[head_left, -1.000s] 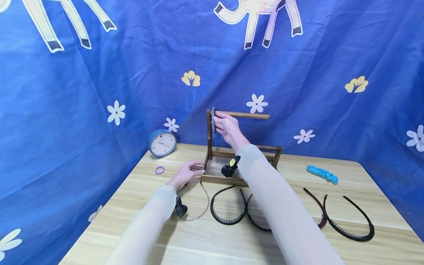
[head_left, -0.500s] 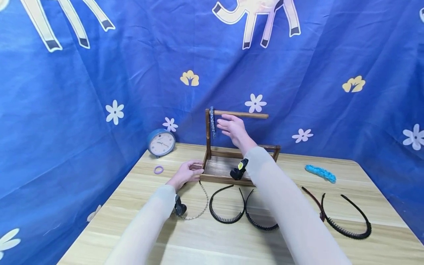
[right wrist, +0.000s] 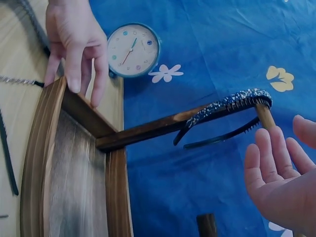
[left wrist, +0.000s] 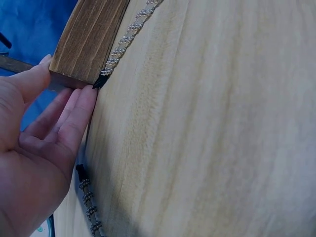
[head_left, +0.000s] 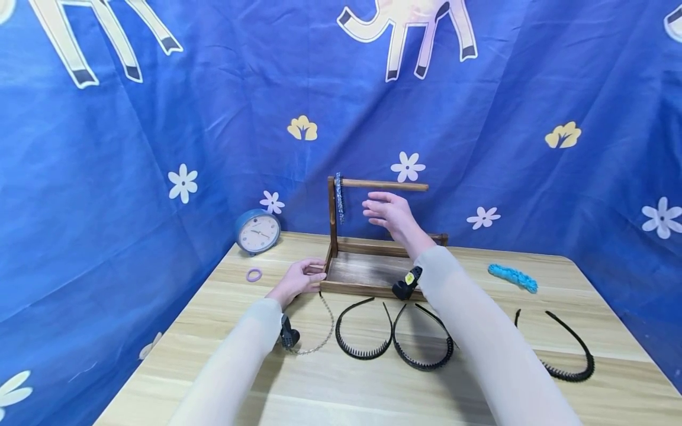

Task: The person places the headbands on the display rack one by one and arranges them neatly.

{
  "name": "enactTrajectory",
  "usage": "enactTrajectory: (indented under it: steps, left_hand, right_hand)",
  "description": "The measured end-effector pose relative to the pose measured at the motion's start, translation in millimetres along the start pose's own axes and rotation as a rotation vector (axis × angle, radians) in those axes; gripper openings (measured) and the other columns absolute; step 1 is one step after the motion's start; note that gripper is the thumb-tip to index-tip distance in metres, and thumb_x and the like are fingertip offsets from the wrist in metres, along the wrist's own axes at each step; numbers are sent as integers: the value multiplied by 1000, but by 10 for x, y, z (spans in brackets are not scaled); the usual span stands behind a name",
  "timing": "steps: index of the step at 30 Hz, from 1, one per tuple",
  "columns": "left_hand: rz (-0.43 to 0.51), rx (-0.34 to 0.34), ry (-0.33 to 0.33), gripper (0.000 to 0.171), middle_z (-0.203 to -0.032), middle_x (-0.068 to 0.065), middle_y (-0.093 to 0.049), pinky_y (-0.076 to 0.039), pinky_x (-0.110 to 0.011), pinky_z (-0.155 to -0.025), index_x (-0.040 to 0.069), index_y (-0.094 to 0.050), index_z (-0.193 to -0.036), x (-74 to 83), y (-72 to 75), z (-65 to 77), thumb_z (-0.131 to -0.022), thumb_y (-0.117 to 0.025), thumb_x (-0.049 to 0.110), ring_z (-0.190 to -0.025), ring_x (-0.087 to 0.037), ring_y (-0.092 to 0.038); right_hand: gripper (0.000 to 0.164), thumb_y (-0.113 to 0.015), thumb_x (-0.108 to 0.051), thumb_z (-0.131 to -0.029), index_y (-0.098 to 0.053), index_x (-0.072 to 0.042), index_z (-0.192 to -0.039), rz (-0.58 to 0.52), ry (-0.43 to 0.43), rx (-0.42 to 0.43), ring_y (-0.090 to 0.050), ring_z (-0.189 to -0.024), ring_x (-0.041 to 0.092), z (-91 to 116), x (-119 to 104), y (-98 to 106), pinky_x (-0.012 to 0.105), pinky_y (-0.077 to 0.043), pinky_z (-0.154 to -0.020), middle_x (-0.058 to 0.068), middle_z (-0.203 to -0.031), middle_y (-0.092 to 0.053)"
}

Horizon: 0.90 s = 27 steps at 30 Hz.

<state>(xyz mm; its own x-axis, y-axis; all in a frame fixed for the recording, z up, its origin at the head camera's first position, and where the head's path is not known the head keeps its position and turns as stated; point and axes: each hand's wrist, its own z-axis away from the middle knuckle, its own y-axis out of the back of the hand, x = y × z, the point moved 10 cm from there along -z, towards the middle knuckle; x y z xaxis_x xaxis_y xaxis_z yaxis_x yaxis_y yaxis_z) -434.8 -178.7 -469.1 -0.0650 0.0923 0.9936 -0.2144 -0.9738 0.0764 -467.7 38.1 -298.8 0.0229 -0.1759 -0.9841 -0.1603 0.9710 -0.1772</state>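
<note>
A wooden stand (head_left: 373,290), a shallow tray with an upright post and a horizontal rod (head_left: 396,185), stands at the table's back. A blue glittery headband (head_left: 339,198) hangs on the rod beside the post; its toothed inner side shows in the right wrist view. My left hand (head_left: 299,281) grips the tray's front left corner, thumb and fingers on either side of the wood (left wrist: 89,39). My right hand (head_left: 395,218) is in the air below the rod, fingers spread and holding nothing, to the right of the headband. A beaded headband (head_left: 331,331) lies under my left wrist.
Two black toothed headbands (head_left: 364,356) (head_left: 423,365) lie before the stand. Another black headband (head_left: 578,376) lies farther right, partly behind my right sleeve. A turquoise fuzzy band (head_left: 512,277) is at right. A blue clock (head_left: 258,232) and purple ring (head_left: 254,275) sit at left.
My right hand has let go of the blue glittery headband and moved right and slightly down. The headband stays hanging on the rod. My left hand keeps its place at the stand.
</note>
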Motion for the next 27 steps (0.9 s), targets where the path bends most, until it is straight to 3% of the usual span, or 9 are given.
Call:
enactTrajectory:
  steps: [9,16,23,27]
  left_hand:
    - [8,15,8,46,-119,-24,-51,-54,-45,-84,-1,-47,-131,-24,22,-20,-87,-62,1,-103,-32,-55]
    - [6,-2,10,46,-122,-25,-50,-53,-46,-85,0,-47,-131,-23,10,-25,-87,-62,0,-107,-34,-54]
    - [5,-12,11,46,-122,-25,-49,-53,-44,-84,0,-46,-131,-19,-3,-30,-87,-61,0,-108,-37,-53]
    - [-8,-4,0,45,-121,-26,-49,-54,-45,-84,-2,-45,-131,-1,-10,-16,-88,-60,0,-106,-36,-54]
  right_hand:
    - [40,-61,-14,-91,-52,-3,-128,14,11,-113,-63,-92,24,223,2,133,47,-45,-96,22,-122,-56]
    - [41,-60,-13,-91,-49,0,-128,19,16,-155,-62,-94,28,366,-6,253,53,-38,-101,19,-113,-60]
    - [40,-60,-11,-91,-49,1,-128,54,15,-159,-61,-99,33,482,27,384,43,-49,-92,20,-111,-61]
    - [37,-59,-11,-92,-50,1,-126,86,37,-161,-63,-94,28,560,49,474,38,-53,-86,18,-107,-63]
